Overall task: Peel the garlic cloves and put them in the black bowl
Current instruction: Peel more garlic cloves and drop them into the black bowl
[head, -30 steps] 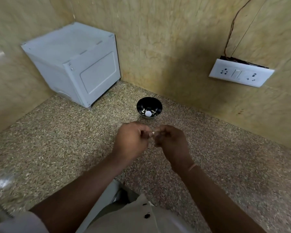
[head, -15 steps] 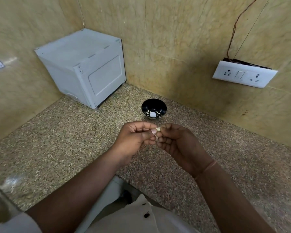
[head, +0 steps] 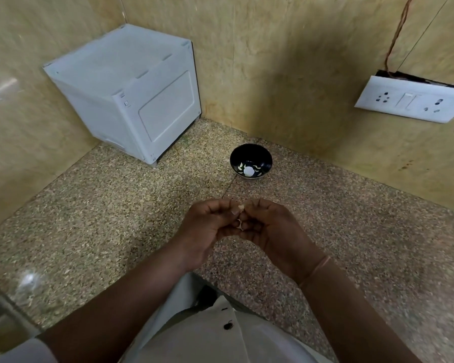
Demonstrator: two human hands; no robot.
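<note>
Garlic clove is sitting pinched at the fingertips of both hands, above the worktop. The left hand and right hand are curling their fingers inward around it, with a second pale scrap showing lower between them. Beyond the fingers, well apart, the black bowl is resting on the worktop, holding pale cloves. Farther left, a white box is standing in the corner.

Home kitchen corner, speckled granite counter, tiled walls, wall socket panel, white appliance
</note>
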